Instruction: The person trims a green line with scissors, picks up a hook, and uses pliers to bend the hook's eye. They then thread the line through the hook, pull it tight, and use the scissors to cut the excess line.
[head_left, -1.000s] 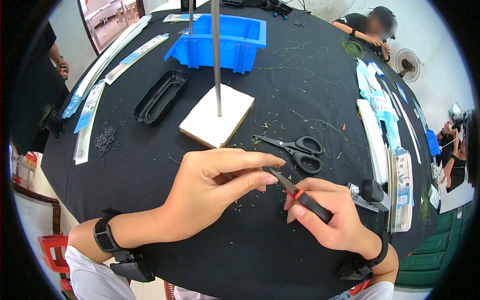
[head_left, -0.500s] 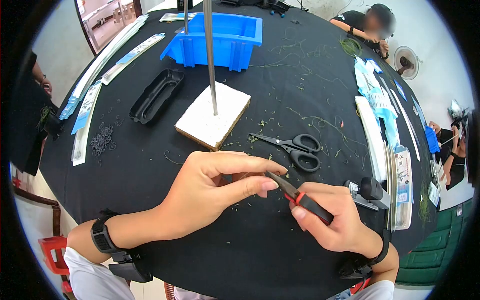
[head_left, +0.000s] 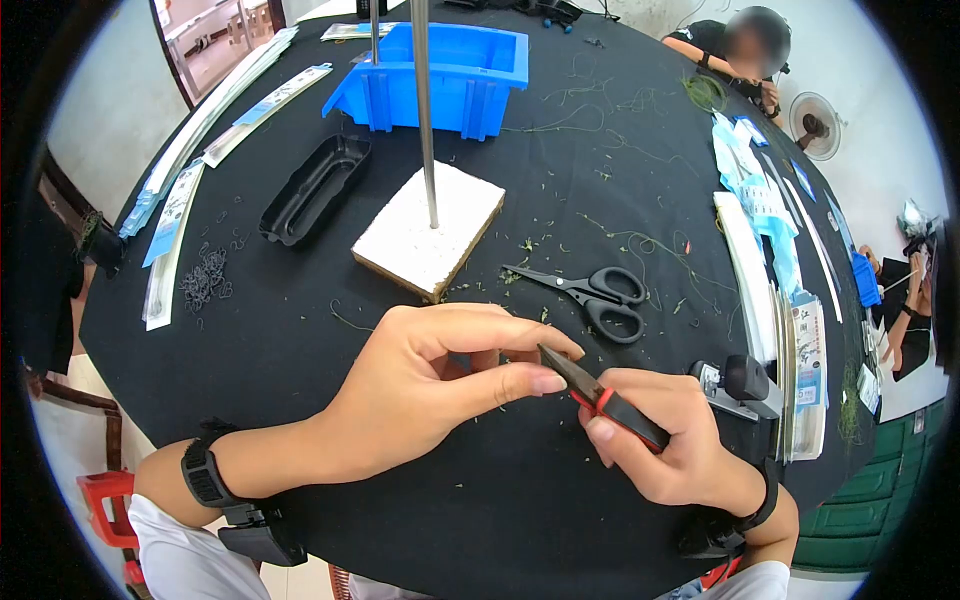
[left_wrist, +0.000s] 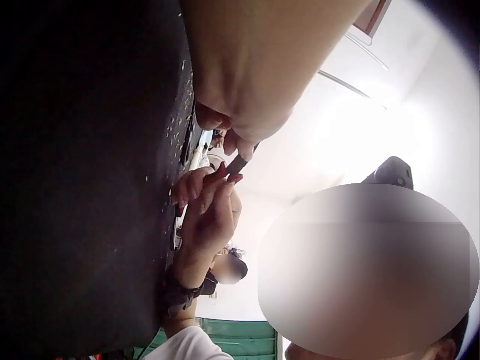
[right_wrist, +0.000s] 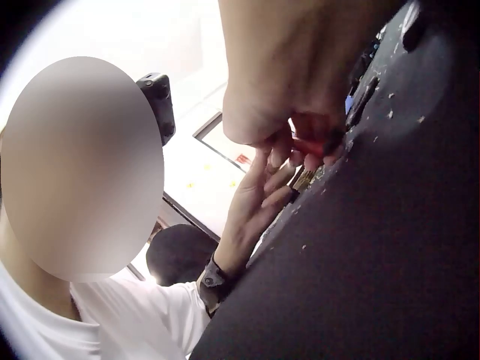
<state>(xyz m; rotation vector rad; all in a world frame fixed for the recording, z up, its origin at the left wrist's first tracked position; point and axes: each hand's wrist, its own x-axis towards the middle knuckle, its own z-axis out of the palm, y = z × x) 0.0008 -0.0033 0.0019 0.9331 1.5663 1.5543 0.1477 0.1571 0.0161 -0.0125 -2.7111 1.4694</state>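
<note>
In the head view my right hand (head_left: 680,465) grips small pointed pliers (head_left: 632,415) with black and red handles. Their dark tip points up and left, into the space between the thumb and index finger of my left hand (head_left: 425,365). Those left fingers are curled toward the thumb around a thin strand, mostly hidden by the fingers; I cannot tell its kind. Just beyond the hands lie black scissors (head_left: 590,295), blades pointing left. A white foam block (head_left: 400,240) with an upright metal rod (head_left: 425,130) stands behind the left hand.
Farther back are a blue bin (head_left: 440,95) and a black tray (head_left: 312,195). Small dark hooks (head_left: 205,275) lie in a pile at left. Packaged strips (head_left: 805,370) and a stapler (head_left: 740,390) sit at right. Green thread (head_left: 650,245) and scraps litter the cloth.
The pliers' tip has shifted slightly between the left thumb and index finger, while the right hand keeps its grip. The thin strand seen earlier between the left fingers barely shows now.
</note>
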